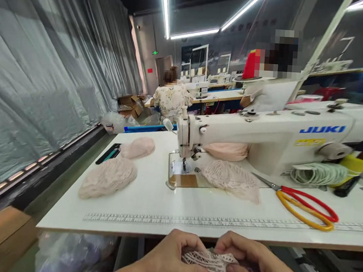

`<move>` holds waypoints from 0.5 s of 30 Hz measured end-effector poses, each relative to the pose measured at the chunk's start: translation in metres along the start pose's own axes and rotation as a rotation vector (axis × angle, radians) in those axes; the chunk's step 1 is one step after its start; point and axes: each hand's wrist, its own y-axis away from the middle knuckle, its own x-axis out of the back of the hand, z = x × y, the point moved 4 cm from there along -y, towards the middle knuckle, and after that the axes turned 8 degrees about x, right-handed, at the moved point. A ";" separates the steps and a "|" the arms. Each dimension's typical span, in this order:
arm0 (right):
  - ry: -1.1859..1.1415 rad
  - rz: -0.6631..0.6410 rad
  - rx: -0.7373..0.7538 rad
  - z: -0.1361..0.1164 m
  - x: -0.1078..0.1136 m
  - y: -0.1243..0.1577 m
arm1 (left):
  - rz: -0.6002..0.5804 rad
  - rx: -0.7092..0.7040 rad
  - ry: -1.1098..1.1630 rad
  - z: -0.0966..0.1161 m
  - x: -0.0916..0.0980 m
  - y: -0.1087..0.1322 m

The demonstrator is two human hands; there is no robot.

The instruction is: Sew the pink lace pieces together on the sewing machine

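Note:
Both of my hands are at the bottom of the view, just in front of the table's near edge. Between them is a piece of pale lace fabric. My left hand pinches its left side, and my right hand grips its right side. Beyond them on the white table stands a white sewing machine. A stack of lace pieces lies right of the needle. Farther left are another lace stack and a smaller pale pile.
Scissors with red and yellow handles lie on the right, pointing at the lace. A roll of pale green strips sits under the machine arm. A printed ruler runs along the front edge. Cardboard box stands lower left. Two people sit farther back.

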 end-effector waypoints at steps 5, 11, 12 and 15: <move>0.053 -0.122 -0.016 0.027 -0.021 -0.002 | 0.034 0.054 0.039 -0.026 -0.002 0.014; 0.101 -0.098 -0.024 0.049 -0.040 -0.003 | 0.010 0.035 0.065 -0.053 -0.006 0.020; 0.105 -0.104 -0.027 0.052 -0.043 -0.002 | 0.011 0.037 0.077 -0.056 -0.007 0.020; 0.171 -0.121 -0.023 0.059 -0.048 -0.001 | 0.033 0.035 0.069 -0.065 -0.010 0.020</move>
